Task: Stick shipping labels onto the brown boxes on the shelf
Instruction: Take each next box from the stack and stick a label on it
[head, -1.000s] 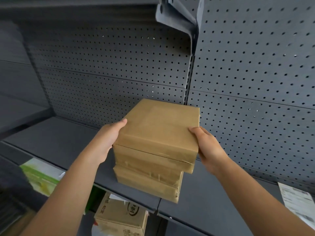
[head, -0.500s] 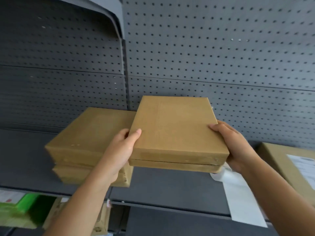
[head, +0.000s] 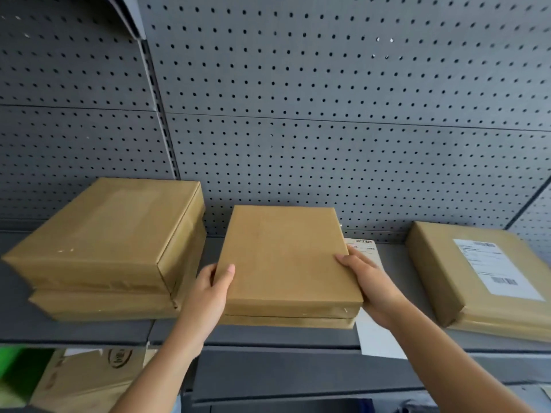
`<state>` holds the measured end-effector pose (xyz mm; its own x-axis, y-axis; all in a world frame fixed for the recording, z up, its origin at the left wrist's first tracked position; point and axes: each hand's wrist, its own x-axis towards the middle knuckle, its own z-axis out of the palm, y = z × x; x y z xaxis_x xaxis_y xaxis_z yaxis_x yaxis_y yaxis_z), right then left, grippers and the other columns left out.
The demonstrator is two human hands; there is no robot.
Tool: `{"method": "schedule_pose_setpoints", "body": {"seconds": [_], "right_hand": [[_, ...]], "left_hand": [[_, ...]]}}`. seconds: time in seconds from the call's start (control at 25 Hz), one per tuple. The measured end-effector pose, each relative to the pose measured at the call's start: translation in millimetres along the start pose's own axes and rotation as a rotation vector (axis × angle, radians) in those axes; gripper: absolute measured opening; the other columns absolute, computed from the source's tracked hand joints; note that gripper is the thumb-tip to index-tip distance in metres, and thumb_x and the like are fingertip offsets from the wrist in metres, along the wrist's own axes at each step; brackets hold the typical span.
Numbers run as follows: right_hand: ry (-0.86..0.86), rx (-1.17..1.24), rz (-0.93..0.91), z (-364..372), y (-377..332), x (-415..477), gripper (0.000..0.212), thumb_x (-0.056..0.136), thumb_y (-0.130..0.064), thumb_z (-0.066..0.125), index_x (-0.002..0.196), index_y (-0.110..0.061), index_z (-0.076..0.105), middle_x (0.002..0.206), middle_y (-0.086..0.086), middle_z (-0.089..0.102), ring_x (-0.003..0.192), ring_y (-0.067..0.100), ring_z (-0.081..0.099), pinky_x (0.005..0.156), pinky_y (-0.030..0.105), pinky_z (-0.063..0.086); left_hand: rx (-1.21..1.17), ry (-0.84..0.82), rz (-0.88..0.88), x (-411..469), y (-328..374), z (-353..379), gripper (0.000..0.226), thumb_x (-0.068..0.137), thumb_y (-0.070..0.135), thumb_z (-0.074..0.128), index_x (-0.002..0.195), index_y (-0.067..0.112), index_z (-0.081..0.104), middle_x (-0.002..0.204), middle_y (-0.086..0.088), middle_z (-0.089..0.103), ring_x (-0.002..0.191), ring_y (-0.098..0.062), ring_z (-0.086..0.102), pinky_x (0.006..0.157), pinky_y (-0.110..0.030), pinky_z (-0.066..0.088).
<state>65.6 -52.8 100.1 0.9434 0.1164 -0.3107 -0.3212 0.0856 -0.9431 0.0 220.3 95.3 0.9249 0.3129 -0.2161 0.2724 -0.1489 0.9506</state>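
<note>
Flat brown cardboard box (head: 283,257) sits in the middle of the head view, at the front of the grey metal shelf (head: 74,332), held from both sides. Whether its underside touches the shelf cannot be told. The left hand (head: 208,296) grips its near left corner, thumb on the top face, the other fingers hidden underneath. The right hand (head: 372,287) grips the near right edge, its fingers (head: 362,254) curled round the side and the thumb lying on top. Under the box's right side lies a loose white shipping label sheet (head: 375,338), its near end hanging over the shelf edge. Just beside the held box on the left stands a stack of two bare brown boxes (head: 104,234). On the right, set apart, a third brown box (head: 441,278) carries a white printed label (head: 492,266) on its top face. A grey perforated back panel (head: 328,114) runs behind. Below the shelf, at lower left, a printed cardboard carton (head: 89,374) shows.
</note>
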Motion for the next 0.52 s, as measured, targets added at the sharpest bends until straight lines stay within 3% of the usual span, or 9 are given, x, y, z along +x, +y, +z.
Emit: {"method": "schedule_pose_setpoints", "body": {"seconds": [0.2, 0.4, 0.52], "right_hand": [[-0.006, 0.001, 0.065, 1, 26, 12, 0.028, 0.1, -0.019, 0.054, 0.122, -0.031, 0.068, 0.116, 0.0, 0.076, 0.111, 0.024, 0.07, 0.099, 0.043, 0.054], [-0.035, -0.005, 0.06, 4, 33, 17, 0.032, 0.101, -0.013, 0.049, 0.119, -0.032, 0.068, 0.112, -0.002, 0.077, 0.099, 0.016, 0.072, 0.086, 0.035, 0.055], [-0.065, -0.023, 0.044, 1, 35, 21, 0.032, 0.101, -0.015, 0.052, 0.125, -0.03, 0.066, 0.116, -0.003, 0.076, 0.105, 0.017, 0.071, 0.092, 0.035, 0.054]], "left_hand": [[0.012, 0.015, -0.07, 1, -28, 6, 0.025, 0.101, 0.05, 0.048, 0.119, 0.033, 0.054, 0.105, 0.02, 0.06, 0.097, 0.002, 0.054, 0.078, -0.027, 0.041], [0.038, 0.015, -0.052, 7, -41, 7, 0.036, 0.1, 0.051, 0.05, 0.13, 0.032, 0.053, 0.114, 0.018, 0.064, 0.103, 0.001, 0.056, 0.085, -0.029, 0.043], [0.033, 0.026, -0.037, 12, -46, 7, 0.043, 0.099, 0.053, 0.052, 0.135, 0.03, 0.053, 0.117, 0.018, 0.063, 0.108, -0.007, 0.058, 0.09, -0.032, 0.043]]}}
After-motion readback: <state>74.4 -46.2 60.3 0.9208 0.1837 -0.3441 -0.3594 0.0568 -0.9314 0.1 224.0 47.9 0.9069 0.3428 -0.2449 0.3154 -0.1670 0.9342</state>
